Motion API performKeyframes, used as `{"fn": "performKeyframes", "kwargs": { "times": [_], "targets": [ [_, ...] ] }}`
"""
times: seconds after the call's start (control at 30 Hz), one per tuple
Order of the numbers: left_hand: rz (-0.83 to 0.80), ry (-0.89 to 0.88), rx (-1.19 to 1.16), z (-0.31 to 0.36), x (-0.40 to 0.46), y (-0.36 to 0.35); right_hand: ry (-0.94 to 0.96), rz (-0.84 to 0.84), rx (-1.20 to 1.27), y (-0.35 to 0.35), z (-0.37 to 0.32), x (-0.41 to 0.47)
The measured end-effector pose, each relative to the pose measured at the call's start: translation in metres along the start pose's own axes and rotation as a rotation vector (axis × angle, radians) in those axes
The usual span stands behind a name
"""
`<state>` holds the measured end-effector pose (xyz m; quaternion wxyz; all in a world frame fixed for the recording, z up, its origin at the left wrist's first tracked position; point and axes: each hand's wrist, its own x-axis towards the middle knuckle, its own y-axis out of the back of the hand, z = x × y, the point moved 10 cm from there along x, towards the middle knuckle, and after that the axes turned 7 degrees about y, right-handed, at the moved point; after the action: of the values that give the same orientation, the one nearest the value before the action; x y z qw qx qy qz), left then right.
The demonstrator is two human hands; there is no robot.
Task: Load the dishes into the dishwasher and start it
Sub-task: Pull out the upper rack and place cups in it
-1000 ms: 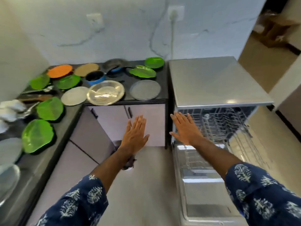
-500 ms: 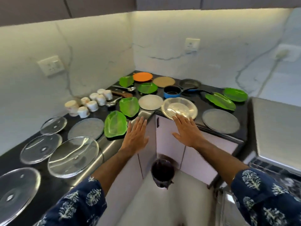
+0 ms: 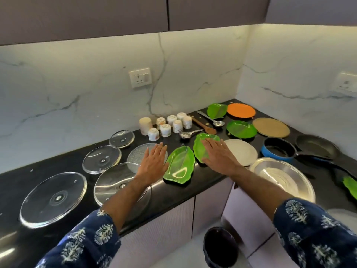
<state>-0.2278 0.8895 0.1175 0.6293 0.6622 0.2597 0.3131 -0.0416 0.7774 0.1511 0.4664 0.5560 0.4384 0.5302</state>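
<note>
We are hovering left hand and right hand, fingers straight and holding nothing | glossy leaf-shaped green plates lying between and under them on black table | round glass lids lying left.

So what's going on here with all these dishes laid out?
A person stands at a corner counter crowded with dishes. Both hands are stretched out flat, holding nothing: the left hand hovers over a frosted round plate, the right hand over a green leaf-shaped plate. Glass lids, small cups, spoons and pans lie around them. The dishwasher isn't in view, and nothing has been picked up yet.
</note>
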Motion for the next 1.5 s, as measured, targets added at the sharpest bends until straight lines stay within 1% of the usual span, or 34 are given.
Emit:
{"fn": "performKeyframes", "kwargs": {
  "times": [0.1, 0.23, 0.4, 0.6, 0.8, 0.97, 1.13, 1.37, 1.5],
  "targets": [
    [-0.056, 0.051, 0.014, -0.021, 0.010, -0.009, 0.027, -0.033, 0.053, -0.014, 0.011, 0.039],
    [-0.066, 0.131, 0.010, -0.054, 0.038, -0.018, 0.074, -0.064, 0.079, -0.036, 0.010, 0.090],
    [-0.103, 0.118, 0.019, -0.084, 0.097, -0.033, 0.108, -0.094, 0.075, -0.057, 0.004, 0.154],
    [-0.166, 0.099, -0.018, -0.110, 0.174, -0.045, 0.067, -0.231, 0.090, -0.082, 0.009, 0.222],
    [-0.217, 0.140, -0.086, -0.124, 0.218, -0.069, 0.058, -0.324, 0.080, -0.110, 0.017, 0.265],
    [-0.246, 0.197, -0.108, -0.138, 0.238, -0.086, 0.103, -0.364, 0.093, -0.136, 0.018, 0.306],
    [-0.251, 0.154, -0.010, -0.139, 0.252, -0.099, 0.179, -0.346, 0.076, -0.158, 0.009, 0.341],
    [-0.282, 0.197, -0.057, -0.144, 0.262, -0.126, 0.251, -0.387, -0.002, -0.185, -0.004, 0.374],
    [-0.271, 0.216, -0.090, -0.150, 0.264, -0.134, 0.239, -0.426, -0.042, -0.199, -0.003, 0.379]
  ]
}}
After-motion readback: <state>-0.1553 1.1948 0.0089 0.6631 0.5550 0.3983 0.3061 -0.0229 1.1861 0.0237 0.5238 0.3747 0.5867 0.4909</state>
